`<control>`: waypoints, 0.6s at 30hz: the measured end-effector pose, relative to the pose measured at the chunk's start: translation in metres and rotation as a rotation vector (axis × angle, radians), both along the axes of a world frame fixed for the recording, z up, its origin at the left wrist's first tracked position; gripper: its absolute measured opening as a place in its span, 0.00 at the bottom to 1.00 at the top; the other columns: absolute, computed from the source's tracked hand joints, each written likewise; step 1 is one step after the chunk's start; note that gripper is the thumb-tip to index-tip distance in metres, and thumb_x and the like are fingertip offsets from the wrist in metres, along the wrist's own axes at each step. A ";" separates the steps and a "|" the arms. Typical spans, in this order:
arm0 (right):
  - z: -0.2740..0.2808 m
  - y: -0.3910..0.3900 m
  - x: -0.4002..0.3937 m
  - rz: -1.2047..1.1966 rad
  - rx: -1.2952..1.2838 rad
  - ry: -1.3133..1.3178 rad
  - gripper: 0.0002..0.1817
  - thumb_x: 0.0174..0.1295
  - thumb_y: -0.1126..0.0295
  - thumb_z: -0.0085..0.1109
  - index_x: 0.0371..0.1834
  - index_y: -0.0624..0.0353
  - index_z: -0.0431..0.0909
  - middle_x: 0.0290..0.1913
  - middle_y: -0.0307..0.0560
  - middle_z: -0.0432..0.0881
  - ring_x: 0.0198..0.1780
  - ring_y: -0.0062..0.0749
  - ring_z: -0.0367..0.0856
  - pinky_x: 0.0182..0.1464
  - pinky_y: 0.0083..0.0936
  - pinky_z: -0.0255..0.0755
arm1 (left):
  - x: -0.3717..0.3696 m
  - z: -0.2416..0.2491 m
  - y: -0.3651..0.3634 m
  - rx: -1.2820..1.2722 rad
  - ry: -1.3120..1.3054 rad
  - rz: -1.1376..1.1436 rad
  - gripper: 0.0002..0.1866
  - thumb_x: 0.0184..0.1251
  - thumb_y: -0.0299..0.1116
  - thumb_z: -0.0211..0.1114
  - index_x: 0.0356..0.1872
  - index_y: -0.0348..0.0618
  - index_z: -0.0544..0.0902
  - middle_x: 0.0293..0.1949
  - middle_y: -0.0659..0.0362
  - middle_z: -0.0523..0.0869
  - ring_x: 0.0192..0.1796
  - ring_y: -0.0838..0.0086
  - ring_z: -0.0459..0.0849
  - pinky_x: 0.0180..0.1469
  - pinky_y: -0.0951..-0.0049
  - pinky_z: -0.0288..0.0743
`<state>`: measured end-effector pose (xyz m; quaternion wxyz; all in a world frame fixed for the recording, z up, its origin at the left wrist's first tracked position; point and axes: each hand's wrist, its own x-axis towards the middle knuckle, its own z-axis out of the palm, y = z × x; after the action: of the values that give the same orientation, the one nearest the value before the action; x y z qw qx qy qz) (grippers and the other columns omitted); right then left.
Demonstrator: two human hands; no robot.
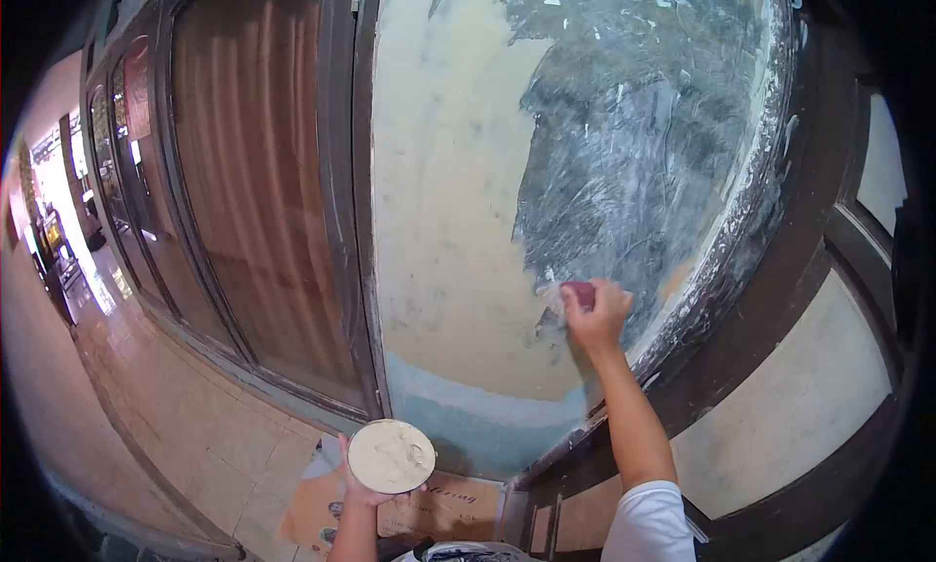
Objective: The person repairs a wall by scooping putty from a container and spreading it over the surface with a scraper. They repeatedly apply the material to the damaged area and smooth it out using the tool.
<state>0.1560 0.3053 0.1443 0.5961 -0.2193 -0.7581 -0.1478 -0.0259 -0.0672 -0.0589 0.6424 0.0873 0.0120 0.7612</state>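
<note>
My left hand (pixel 359 486) supports a round tub of cream-coloured putty (pixel 390 457) from below, its fingers wrapped round the side. The putty's surface is mostly smooth, with some dents at the right. My right hand (pixel 602 316) grips a small dark red putty scraper (pixel 581 292) against the wall panel (pixel 448 172). The scraper's blade edge is blurred and partly hidden. Cream putty covers the panel's left side down to a pale blue-green strip at the bottom. Right of the scraper, the surface is grey and streaky, with whitish smears.
A brown-framed window with a curtain (pixel 249 172) stands left of the panel. On the right is a dark wooden frame (pixel 780 318) with pale panels. An orange printed sheet (pixel 439 513) lies on the tiled floor (pixel 214 416) below. A bright passage opens at the far left.
</note>
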 end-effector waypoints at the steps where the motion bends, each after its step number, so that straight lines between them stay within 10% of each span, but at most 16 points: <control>1: -0.001 0.005 0.001 -0.058 -0.004 0.085 0.14 0.57 0.54 0.73 0.33 0.50 0.82 0.34 0.40 0.81 0.40 0.42 0.78 0.44 0.41 0.62 | 0.001 0.000 0.000 0.015 -0.047 0.002 0.61 0.53 0.89 0.45 0.75 0.46 0.66 0.64 0.29 0.75 0.47 0.21 0.81 0.25 0.38 0.85; 5: -0.041 -0.010 0.010 0.060 0.017 -0.565 0.14 0.60 0.52 0.69 0.34 0.48 0.83 0.34 0.40 0.82 0.41 0.41 0.78 0.45 0.43 0.62 | -0.004 -0.009 0.001 0.071 -0.003 -0.043 0.61 0.53 0.89 0.45 0.76 0.47 0.65 0.66 0.30 0.74 0.48 0.21 0.81 0.25 0.37 0.85; 10: 0.003 0.003 0.006 0.006 -0.003 -0.588 0.15 0.61 0.50 0.68 0.34 0.49 0.82 0.34 0.40 0.82 0.40 0.41 0.78 0.45 0.42 0.62 | 0.001 0.007 -0.004 -0.077 -0.039 0.030 0.63 0.52 0.90 0.43 0.76 0.45 0.65 0.64 0.30 0.75 0.47 0.22 0.81 0.24 0.39 0.85; 12: 0.023 0.007 0.010 -0.016 0.110 -0.018 0.15 0.62 0.51 0.68 0.35 0.50 0.82 0.34 0.40 0.82 0.40 0.40 0.78 0.44 0.41 0.62 | 0.000 -0.001 0.000 -0.124 -0.035 0.076 0.62 0.52 0.89 0.44 0.76 0.45 0.65 0.65 0.30 0.75 0.48 0.22 0.81 0.25 0.37 0.85; 14: 0.008 0.002 0.012 0.022 0.085 -0.134 0.15 0.62 0.51 0.69 0.36 0.50 0.81 0.34 0.40 0.81 0.39 0.40 0.78 0.44 0.41 0.62 | -0.002 -0.011 0.000 0.071 -0.106 -0.059 0.60 0.53 0.89 0.43 0.77 0.54 0.65 0.72 0.35 0.69 0.59 0.19 0.75 0.42 0.19 0.79; 18: -0.041 -0.004 0.008 0.130 0.219 -0.624 0.17 0.60 0.52 0.71 0.38 0.51 0.81 0.34 0.40 0.81 0.39 0.41 0.78 0.43 0.41 0.62 | 0.002 -0.009 0.008 -0.024 0.059 0.002 0.60 0.54 0.89 0.42 0.77 0.50 0.65 0.71 0.36 0.71 0.59 0.20 0.76 0.39 0.23 0.81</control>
<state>0.1637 0.3012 0.1036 0.3633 -0.0494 -0.8961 -0.2503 -0.0239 -0.0592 -0.0681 0.6422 0.1020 0.0404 0.7586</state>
